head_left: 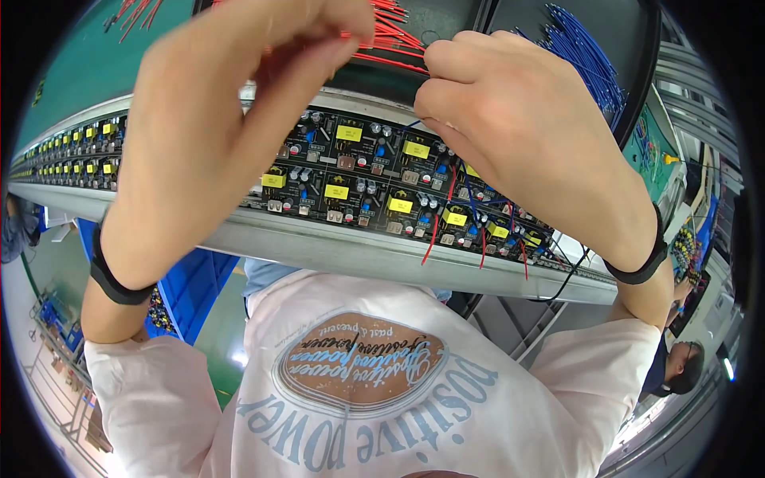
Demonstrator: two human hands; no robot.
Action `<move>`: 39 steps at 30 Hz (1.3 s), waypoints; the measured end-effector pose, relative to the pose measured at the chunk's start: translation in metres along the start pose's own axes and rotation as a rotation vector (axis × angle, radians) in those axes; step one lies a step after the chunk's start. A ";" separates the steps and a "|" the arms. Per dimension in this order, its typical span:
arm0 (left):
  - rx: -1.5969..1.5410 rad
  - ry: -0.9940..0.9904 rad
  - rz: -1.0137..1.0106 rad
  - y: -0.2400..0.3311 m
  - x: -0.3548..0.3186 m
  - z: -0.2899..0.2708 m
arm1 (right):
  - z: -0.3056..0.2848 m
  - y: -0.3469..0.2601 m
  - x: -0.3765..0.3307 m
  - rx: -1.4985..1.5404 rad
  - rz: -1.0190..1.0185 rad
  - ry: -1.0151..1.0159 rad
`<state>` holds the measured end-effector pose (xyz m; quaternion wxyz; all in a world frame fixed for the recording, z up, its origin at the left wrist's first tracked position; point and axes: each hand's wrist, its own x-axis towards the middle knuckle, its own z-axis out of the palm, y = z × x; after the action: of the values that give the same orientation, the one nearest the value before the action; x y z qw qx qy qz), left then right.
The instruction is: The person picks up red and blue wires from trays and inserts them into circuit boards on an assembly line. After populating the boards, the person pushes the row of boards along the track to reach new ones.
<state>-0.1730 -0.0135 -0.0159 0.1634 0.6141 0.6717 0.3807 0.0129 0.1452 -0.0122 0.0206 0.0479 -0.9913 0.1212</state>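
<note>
My left hand (199,111) is raised over the boards, somewhat blurred, with thumb and fingers pinched together. A bit of red wire (344,34) shows at its fingertips. To its right, my right hand (510,99) is closed, its fingers curled under. A short end of dark blue wire (411,125) sticks out by its fingertips; the rest is hidden. Beneath both hands runs a double row of black circuit boards (374,171) with yellow blocks and blue and silver parts. Red wires (433,239) and blue wires (470,199) stand from or hang over the boards at the right.
Beyond the boards, a black tray (470,17) holds loose red wires (390,36) and a blue wire bundle (586,60). A pale metal rail (335,239) edges the near side. A blue bin (195,287) sits lower left. Another person (681,368) is at far right.
</note>
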 end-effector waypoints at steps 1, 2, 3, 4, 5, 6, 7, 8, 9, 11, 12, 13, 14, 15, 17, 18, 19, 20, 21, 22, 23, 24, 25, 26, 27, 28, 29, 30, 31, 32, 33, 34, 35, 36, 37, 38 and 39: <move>0.016 -0.042 0.001 0.000 -0.006 0.001 | 0.000 0.000 0.000 -0.006 0.008 -0.009; 0.037 -0.082 0.001 0.001 -0.012 0.001 | 0.000 0.000 0.000 -0.012 0.011 -0.016; 0.057 -0.122 0.000 0.003 -0.016 0.001 | 0.000 0.000 0.000 -0.018 0.014 -0.024; 0.058 -0.122 -0.002 0.005 -0.018 0.001 | 0.000 0.000 0.000 -0.017 0.013 -0.024; 0.062 -0.140 -0.014 0.007 -0.021 0.001 | 0.001 0.000 0.000 -0.023 0.015 -0.022; 0.067 -0.159 -0.027 0.009 -0.023 0.001 | 0.001 0.000 -0.001 -0.029 0.017 -0.020; 0.071 -0.177 -0.039 0.009 -0.024 0.002 | 0.001 0.000 -0.002 -0.035 0.020 -0.018; 0.071 -0.178 -0.038 0.008 -0.025 0.002 | 0.001 0.000 -0.002 -0.035 0.020 -0.018; 0.072 -0.170 -0.033 0.006 -0.026 0.004 | 0.001 0.000 -0.002 -0.040 0.018 -0.018; 0.074 -0.154 -0.024 0.003 -0.028 0.007 | 0.002 0.000 -0.003 -0.050 0.011 -0.017; 0.075 -0.154 -0.024 0.003 -0.029 0.008 | 0.001 -0.001 -0.003 -0.049 0.011 -0.016; 0.073 -0.152 -0.021 0.003 -0.030 0.008 | 0.001 -0.001 -0.003 -0.064 -0.001 -0.027; 0.069 -0.153 -0.017 0.002 -0.030 0.009 | 0.000 -0.001 -0.002 -0.078 -0.010 -0.040; 0.065 -0.153 -0.013 0.001 -0.030 0.010 | 0.000 -0.001 -0.002 -0.091 -0.019 -0.053; 0.059 -0.150 -0.016 0.000 -0.030 0.011 | -0.001 -0.002 -0.002 -0.101 -0.038 -0.050; 0.054 -0.146 -0.019 0.000 -0.030 0.011 | -0.001 -0.003 -0.001 -0.111 -0.058 -0.048; 0.049 -0.143 -0.022 0.001 -0.031 0.012 | -0.001 -0.005 -0.001 -0.122 -0.078 -0.045; 0.052 -0.143 -0.023 0.001 -0.031 0.012 | 0.000 -0.005 -0.001 -0.121 -0.079 -0.043; 0.048 -0.140 -0.033 0.001 -0.031 0.012 | 0.001 -0.006 -0.001 -0.118 -0.082 -0.045; 0.045 -0.137 -0.045 0.002 -0.032 0.012 | 0.002 -0.007 -0.001 -0.115 -0.084 -0.048; 0.039 -0.135 -0.052 0.003 -0.031 0.013 | 0.002 -0.008 -0.001 -0.114 -0.083 -0.051; 0.040 -0.137 -0.050 0.004 -0.031 0.013 | 0.002 -0.009 -0.001 -0.114 -0.080 -0.050; 0.051 -0.138 -0.043 0.005 -0.030 0.013 | 0.002 -0.009 -0.001 -0.112 -0.078 -0.048; 0.065 -0.139 -0.039 0.006 -0.030 0.014 | 0.002 -0.009 -0.001 -0.109 -0.079 -0.046; 0.077 -0.140 -0.035 0.007 -0.030 0.014 | 0.002 -0.009 -0.001 -0.105 -0.080 -0.044; 0.078 -0.143 -0.033 0.006 -0.029 0.015 | 0.001 -0.008 -0.001 -0.104 -0.077 -0.042; 0.109 -0.137 0.046 0.005 -0.029 0.016 | 0.000 -0.007 0.000 -0.100 -0.080 -0.038; 0.140 -0.132 0.125 0.003 -0.029 0.018 | -0.002 -0.007 0.000 -0.096 -0.082 -0.035; 0.170 -0.127 0.205 0.002 -0.029 0.019 | -0.004 -0.006 0.001 -0.092 -0.084 -0.030; 0.167 -0.132 0.209 0.002 -0.028 0.021 | -0.008 -0.005 -0.003 -0.071 -0.069 -0.013; 0.175 -0.158 0.221 0.002 -0.027 0.025 | -0.013 -0.006 -0.007 -0.052 -0.042 0.015; 0.182 -0.185 0.233 0.003 -0.025 0.028 | -0.018 -0.005 -0.013 -0.035 -0.006 0.041; 0.201 -0.210 0.236 0.004 -0.026 0.029 | -0.022 -0.001 -0.018 -0.015 0.031 0.073; 0.210 -0.214 0.229 0.004 -0.026 0.030 | -0.024 0.003 -0.022 -0.008 0.073 0.102; 0.274 -0.227 0.247 0.003 -0.026 0.030 | -0.024 0.010 -0.026 -0.012 0.126 0.129; 0.325 -0.242 0.284 0.003 -0.024 0.033 | -0.027 0.014 -0.034 -0.031 0.202 0.141; 0.376 -0.256 0.319 0.002 -0.023 0.036 | -0.030 0.019 -0.041 -0.060 0.281 0.144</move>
<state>-0.1426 -0.0244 -0.0434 0.0681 0.7749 0.5992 0.1894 0.0524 0.1746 0.0101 0.0757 -0.1006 -0.9873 0.0965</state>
